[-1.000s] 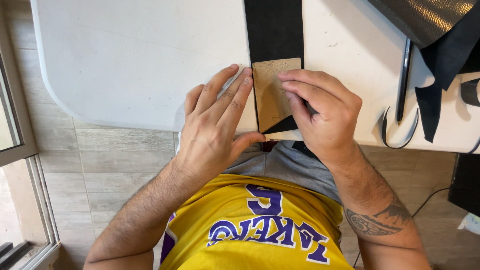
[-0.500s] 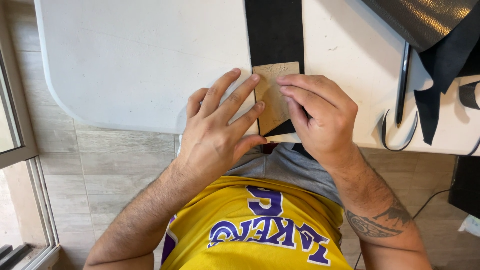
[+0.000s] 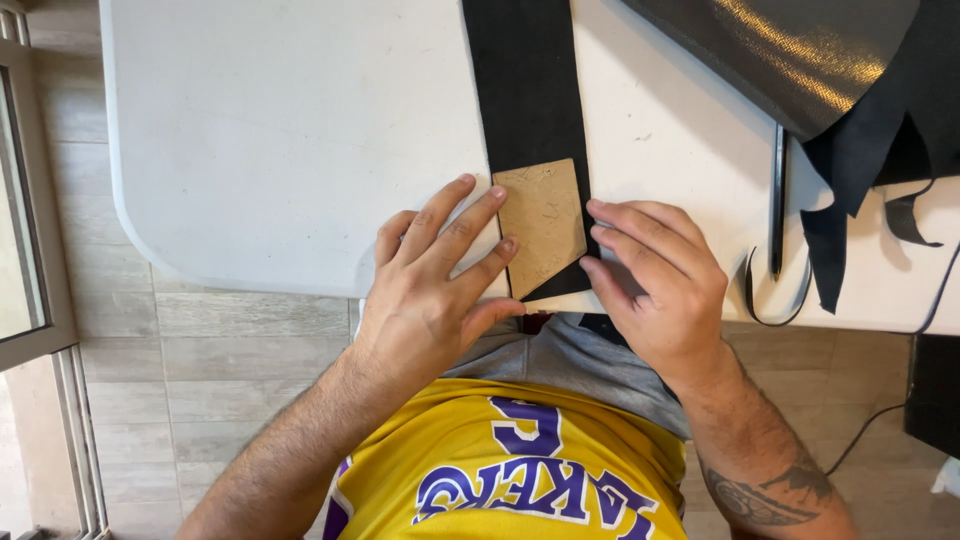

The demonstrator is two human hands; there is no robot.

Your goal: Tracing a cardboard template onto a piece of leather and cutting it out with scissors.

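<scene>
A tan cardboard template [image 3: 543,224] with an angled lower edge lies on a long black strip of material [image 3: 524,95] near the front edge of the white table [image 3: 280,150]. My left hand [image 3: 440,290] lies flat beside it, fingertips touching the template's left edge. To the right of the template is my right hand [image 3: 655,290], fingers together and pressing on the strip's right edge. Neither hand holds anything.
Black scissors [image 3: 778,215] lie to the right of my right hand. A large sheet of dark shiny material [image 3: 800,50] and black offcuts [image 3: 850,190] cover the table's far right. A tiled floor and a window frame [image 3: 30,250] are at the left.
My right hand has slid off the template to its right side. The template now sits uncovered and a little further up the strip. My left hand stays at its left edge.
</scene>
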